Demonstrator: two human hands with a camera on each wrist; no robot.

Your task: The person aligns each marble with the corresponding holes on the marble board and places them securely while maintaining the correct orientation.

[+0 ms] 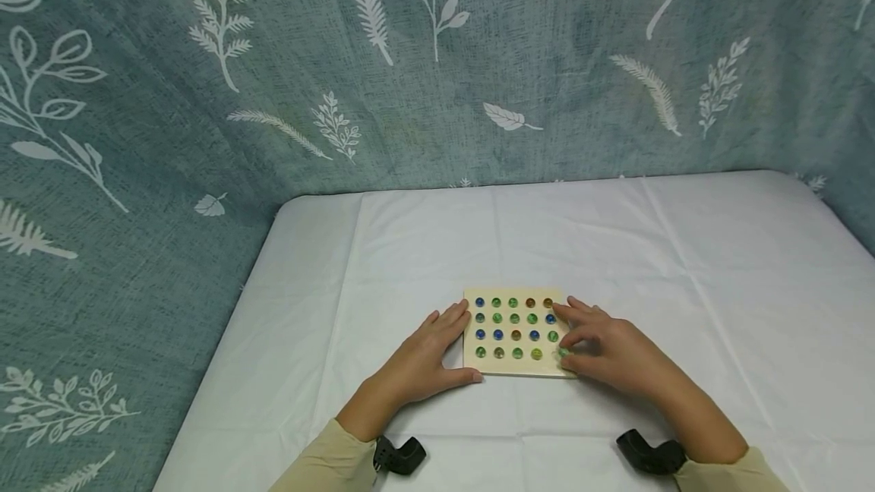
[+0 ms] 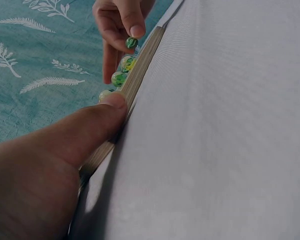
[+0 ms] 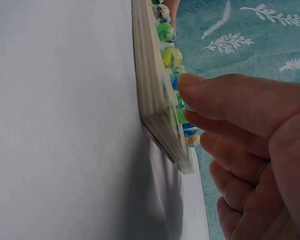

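Note:
A pale wooden board [image 1: 507,370] lies on the cloth, with rows of glass marbles [image 1: 515,318] in blue, green, amber and yellow-green. My left hand [image 1: 427,359] rests at the board's left side, its fingers extended along that edge and its thumb on the front edge near the corner. Over the front right corner, my right hand [image 1: 611,351] pinches a green marble [image 2: 132,42] between thumb and index finger. In the right wrist view, the fingertips hide most of that marble, while a yellow-green marble [image 3: 172,57] shows beyond them.
A white cloth [image 1: 410,249] with fold creases covers the table. Behind and to the left hangs a blue-green curtain [image 1: 287,59] with white leaf prints. Black wrist-worn devices [image 1: 649,452] sit by both sleeves.

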